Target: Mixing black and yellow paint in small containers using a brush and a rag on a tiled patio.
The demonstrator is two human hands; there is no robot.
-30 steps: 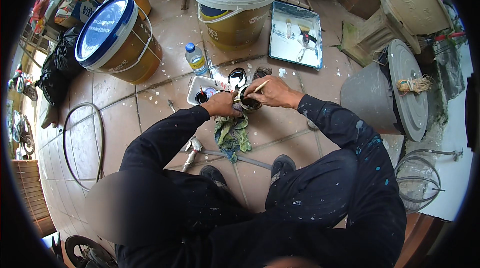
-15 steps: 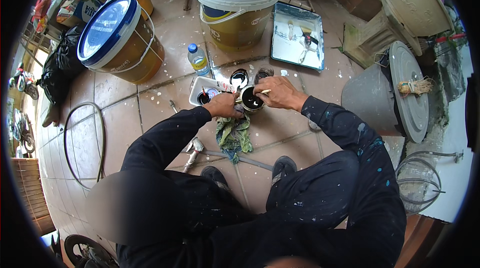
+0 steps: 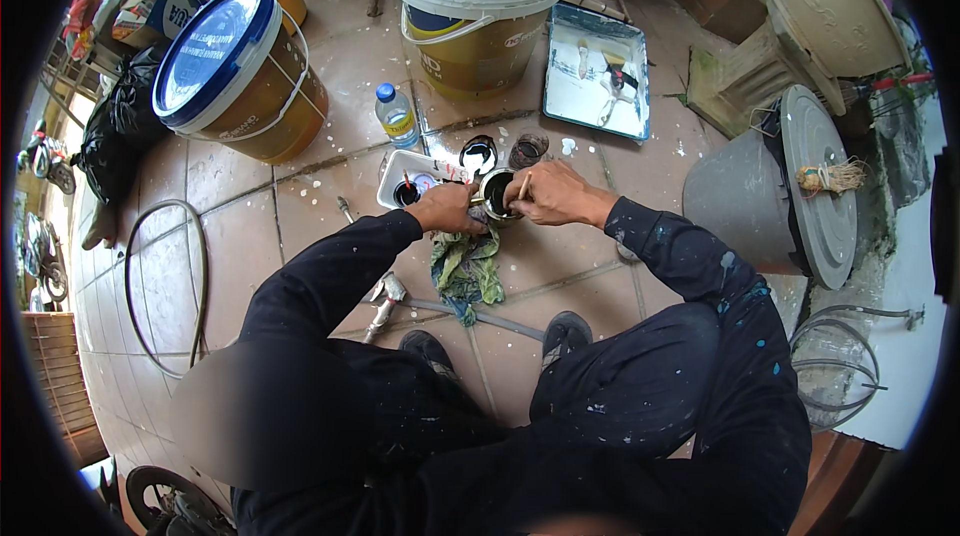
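Observation:
A small round tin of dark paint (image 3: pixel 497 194) stands on the tiled floor just ahead of my feet. My left hand (image 3: pixel 446 208) grips the tin's left side and steadies it. My right hand (image 3: pixel 553 194) holds a thin wooden stick (image 3: pixel 524 187) whose lower end dips into the tin. A green rag (image 3: pixel 466 270) lies crumpled on the floor right under both hands. Just beyond the tin are its loose lid (image 3: pixel 479 154) and a second small open can (image 3: pixel 527 149). Left of the tin sits a white rectangular container (image 3: pixel 415 183) with a dark cup in it.
Two big buckets with blue lids (image 3: pixel 238 71) (image 3: pixel 476 1) stand ahead, a plastic water bottle (image 3: pixel 397 117) between them. A paint tray (image 3: pixel 596 74) lies at the back right. A grey bin on its side (image 3: pixel 776 191) is at right. A hammer (image 3: pixel 384 293) lies near my left foot, a hose loop (image 3: pixel 160 286) at left.
Both hands stay on the tin. The stick in my right hand has shifted slightly within the tin; otherwise nothing has visibly moved.

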